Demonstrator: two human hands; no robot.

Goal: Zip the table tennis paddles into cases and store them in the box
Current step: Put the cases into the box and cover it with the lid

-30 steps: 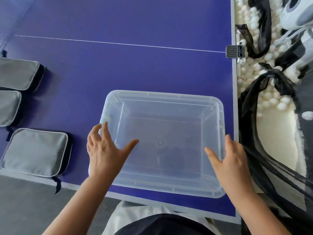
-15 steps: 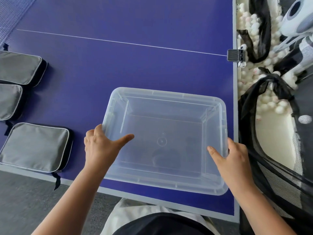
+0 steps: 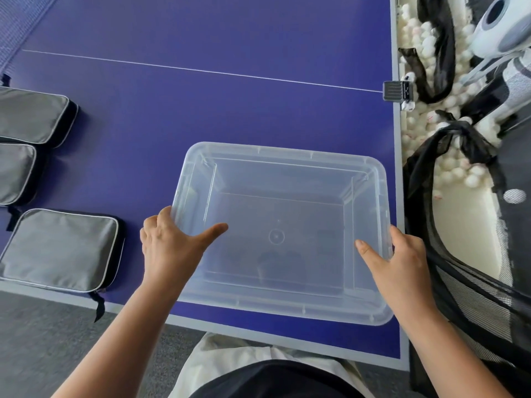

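Head cam: clear plastic box [image 3: 287, 168] sits empty on the blue table [image 3: 201, 110] around 5 o'clock. Left hand [image 3: 169, 248] and right hand [image 3: 402, 262] clamp its side rims, thumbs inside. Three grey zipped cases [image 3: 60, 251] at 9 o'clock, no readable writing.

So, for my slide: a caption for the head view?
Both hands, left and right, grip an empty clear box; three grey cases lie left.
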